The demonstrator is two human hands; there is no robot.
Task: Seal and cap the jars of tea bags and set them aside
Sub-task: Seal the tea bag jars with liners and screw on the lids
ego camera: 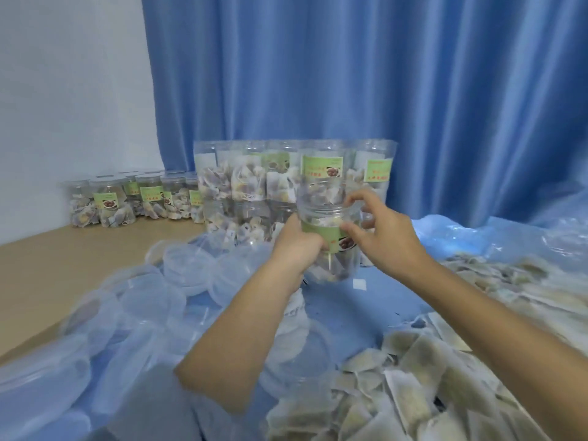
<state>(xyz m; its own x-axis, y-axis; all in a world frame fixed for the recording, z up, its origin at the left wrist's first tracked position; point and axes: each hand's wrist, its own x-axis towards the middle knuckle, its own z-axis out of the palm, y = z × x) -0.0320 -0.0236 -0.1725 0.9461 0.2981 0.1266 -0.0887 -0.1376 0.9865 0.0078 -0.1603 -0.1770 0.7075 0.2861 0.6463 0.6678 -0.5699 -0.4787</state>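
Note:
My left hand grips a clear plastic jar with a green label, held up above the blue sheet and holding tea bags. The jar's mouth is uncovered. My right hand is at the jar's rim on the right side, thumb and fingers curled around the edge; whether it pinches anything is blurred. Several clear lids lie on the sheet to the left.
A tall stack of filled jars wrapped in plastic stands behind the held jar. Several capped jars line the wall at far left on the tan table. Loose tea bags pile at right. A blue curtain hangs behind.

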